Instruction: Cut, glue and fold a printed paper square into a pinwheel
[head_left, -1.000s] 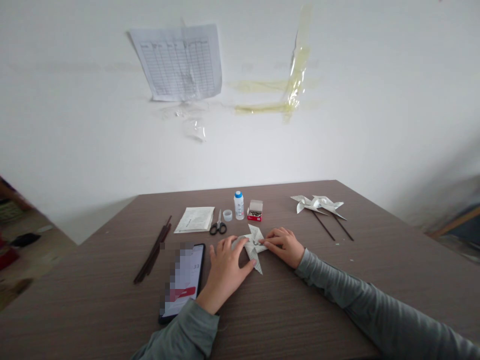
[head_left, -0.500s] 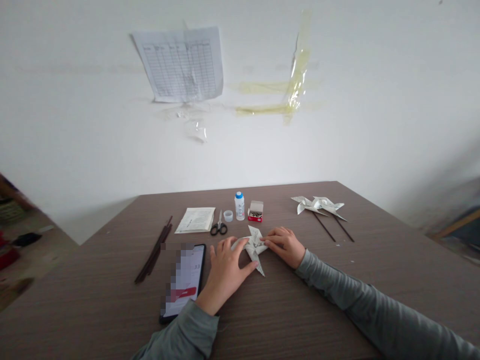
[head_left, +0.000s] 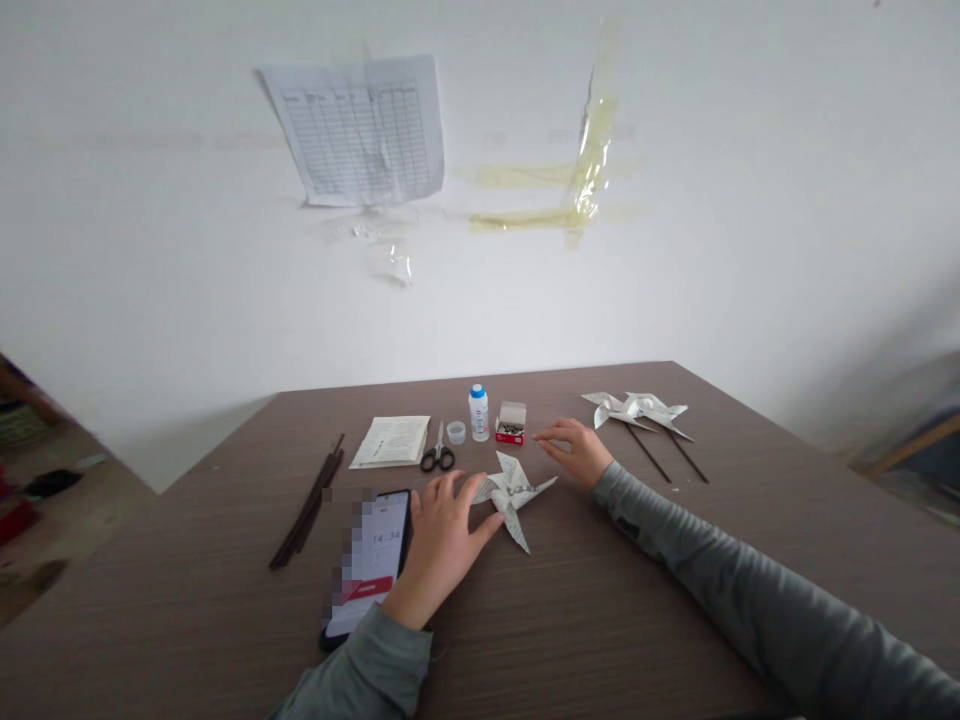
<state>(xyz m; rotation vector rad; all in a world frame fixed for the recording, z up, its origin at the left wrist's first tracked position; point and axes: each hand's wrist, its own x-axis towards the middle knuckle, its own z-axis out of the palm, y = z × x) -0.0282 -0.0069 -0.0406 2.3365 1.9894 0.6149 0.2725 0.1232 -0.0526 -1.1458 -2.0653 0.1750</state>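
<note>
A folded pinwheel (head_left: 513,492) of printed paper lies flat on the table with its blades spread. My left hand (head_left: 447,525) is at its left side, thumb and fingers apart, the fingertips at or over the left blade; whether they press on it I cannot tell. My right hand (head_left: 577,452) hovers off the pinwheel's upper right, fingers stretched towards a small red box (head_left: 511,437) of small metal pieces. Nothing shows in its fingers. Two finished pinwheels (head_left: 616,408) on brown sticks (head_left: 649,454) lie at the right.
Behind the pinwheel stand a white bottle (head_left: 478,415) with a blue cap and a small clear cup (head_left: 456,432). Black-handled scissors (head_left: 438,457) lie beside folded printed paper (head_left: 391,441). Brown sticks (head_left: 309,505) and a phone (head_left: 382,550) are at the left. A wall rises behind the table.
My right hand has let go of the pinwheel's right side and moved up and back towards the red box. My left hand has shifted slightly left; the pinwheel has stayed in place.
</note>
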